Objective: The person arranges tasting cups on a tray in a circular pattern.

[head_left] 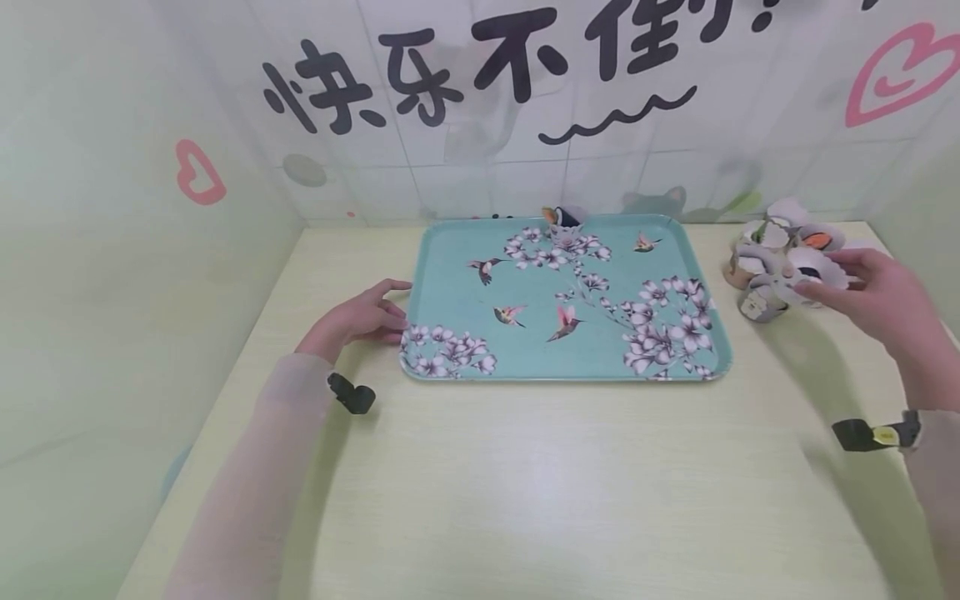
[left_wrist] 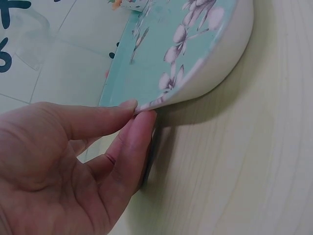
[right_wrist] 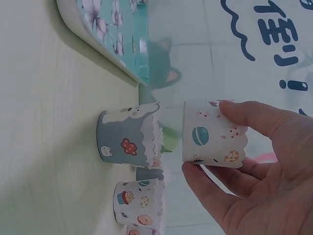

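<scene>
My left hand (head_left: 360,317) pinches the left rim of a turquoise tray (head_left: 450,287) between thumb and fingers, printed with purple-white blossoms and hummingbirds. The tray lies on the table. At its back edge stands a small paper baking cup (head_left: 564,233) with something orange and dark inside. Over on the right, my right hand (head_left: 888,304) holds a white paper baking cup (right_wrist: 212,132) with small treat prints, thumb on one side and fingers on the other. In the right wrist view this cup is apart from a grey baking cup (right_wrist: 128,142) and a white printed cup (right_wrist: 139,200) on the table.
Several more cups cluster at the table's back right, one with an orange piece (head_left: 817,241) inside. A tiled wall with black lettering (head_left: 517,54) and pink hearts stands behind the pale wooden table (head_left: 547,483).
</scene>
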A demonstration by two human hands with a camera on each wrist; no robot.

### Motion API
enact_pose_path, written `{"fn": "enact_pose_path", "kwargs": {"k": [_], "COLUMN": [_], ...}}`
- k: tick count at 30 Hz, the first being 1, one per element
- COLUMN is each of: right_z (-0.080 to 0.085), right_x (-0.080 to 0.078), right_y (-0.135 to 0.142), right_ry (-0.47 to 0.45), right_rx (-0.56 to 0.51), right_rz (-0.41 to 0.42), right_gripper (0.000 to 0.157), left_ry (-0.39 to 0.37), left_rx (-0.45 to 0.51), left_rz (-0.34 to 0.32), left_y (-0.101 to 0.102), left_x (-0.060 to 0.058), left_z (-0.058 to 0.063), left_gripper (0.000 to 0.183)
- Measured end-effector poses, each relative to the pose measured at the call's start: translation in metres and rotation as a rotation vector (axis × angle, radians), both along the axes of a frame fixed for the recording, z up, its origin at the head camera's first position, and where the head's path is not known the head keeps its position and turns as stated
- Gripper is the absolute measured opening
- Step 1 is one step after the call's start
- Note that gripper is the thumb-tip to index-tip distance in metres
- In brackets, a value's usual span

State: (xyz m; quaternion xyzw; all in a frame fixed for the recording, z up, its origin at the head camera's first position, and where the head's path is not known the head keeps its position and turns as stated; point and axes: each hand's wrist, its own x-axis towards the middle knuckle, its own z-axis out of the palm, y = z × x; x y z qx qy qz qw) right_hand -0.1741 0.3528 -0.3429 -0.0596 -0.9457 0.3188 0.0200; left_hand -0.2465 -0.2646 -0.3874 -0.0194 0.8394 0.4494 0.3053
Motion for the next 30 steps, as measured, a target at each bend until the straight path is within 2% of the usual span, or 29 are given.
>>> {"fn": "enact_pose_path", "kwargs": {"k": [10, 30], "right_z": [0.002, -0.002], "right_x": [-0.005, -0.017], "right_y": [-0.018, -0.031], "right_ry": [-0.078, -0.101], "right_rx": [-0.016, 0.022], "right_rz": [0.017, 0.079], "right_gripper": [0.079, 0.08], "left_ry": [-0.007, 0.0], "left_rx": [-0.038, -0.033], "left_rz": [0.004, -0.009], "left_y": [0.001, 0.003], "left_x": [0.0, 0.002], "left_z": [0.003, 0.004], "left_gripper": [0.076, 0.077]}}
